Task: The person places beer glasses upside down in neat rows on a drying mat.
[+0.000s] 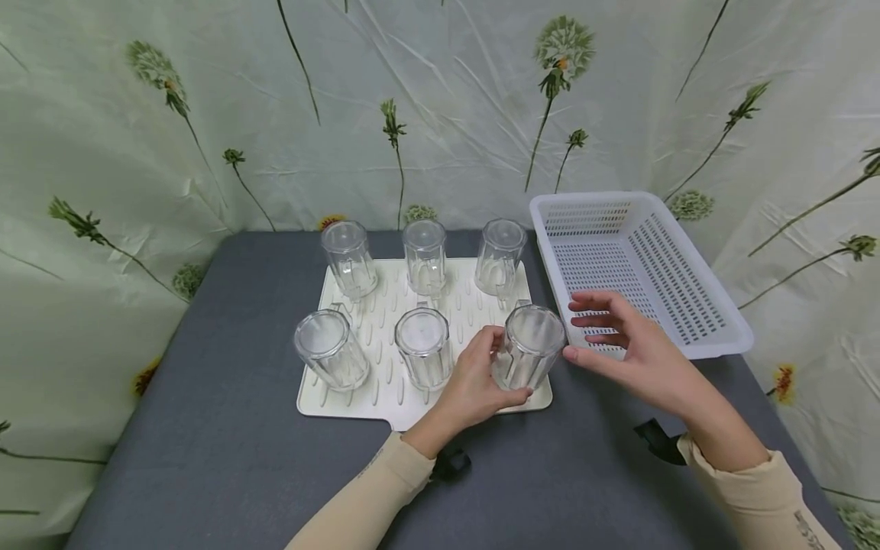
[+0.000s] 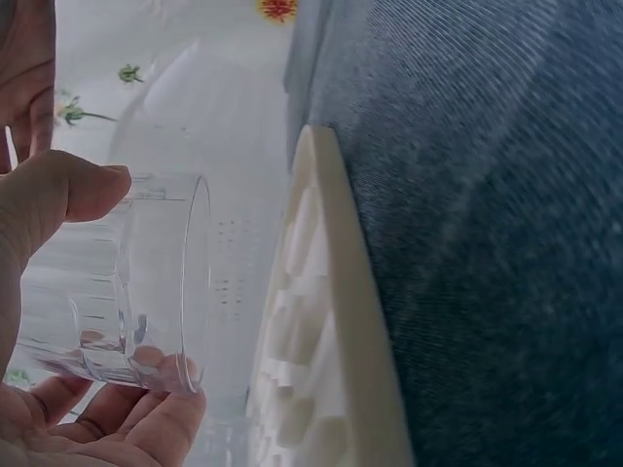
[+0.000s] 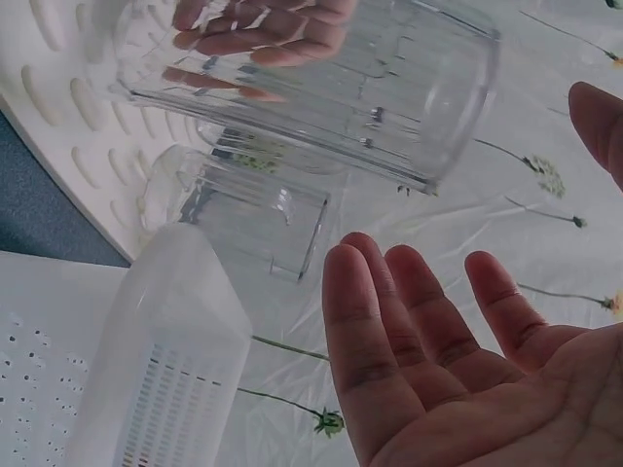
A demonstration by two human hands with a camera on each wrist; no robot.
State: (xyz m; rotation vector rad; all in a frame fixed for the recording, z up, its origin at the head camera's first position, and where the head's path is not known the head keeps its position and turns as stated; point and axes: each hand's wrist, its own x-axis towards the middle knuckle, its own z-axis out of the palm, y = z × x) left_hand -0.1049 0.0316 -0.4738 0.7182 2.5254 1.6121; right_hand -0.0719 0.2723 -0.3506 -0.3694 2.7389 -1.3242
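Observation:
My left hand [image 1: 474, 382] grips an upside-down clear glass mug [image 1: 532, 344], thumb on the near side and fingers curled behind it. This mug is over the front right corner of a white ridged draining board [image 1: 374, 405]. In the left wrist view a gap shows between the mug's rim [image 2: 200, 263] and the board's edge [image 2: 341, 272]. My right hand [image 1: 639, 347] is just right of the mug, fingers spread and holding nothing. In the right wrist view its fingers [image 3: 355, 321] stand apart from the glass.
Several other upside-down glass mugs, such as the front middle mug [image 1: 422, 347] and the back left mug [image 1: 349, 260], stand in two rows on the board. A white perforated basket [image 1: 715, 298] sits right of it on the dark grey tabletop [image 1: 206, 428]. Flowered cloth [image 1: 454, 99] hangs behind.

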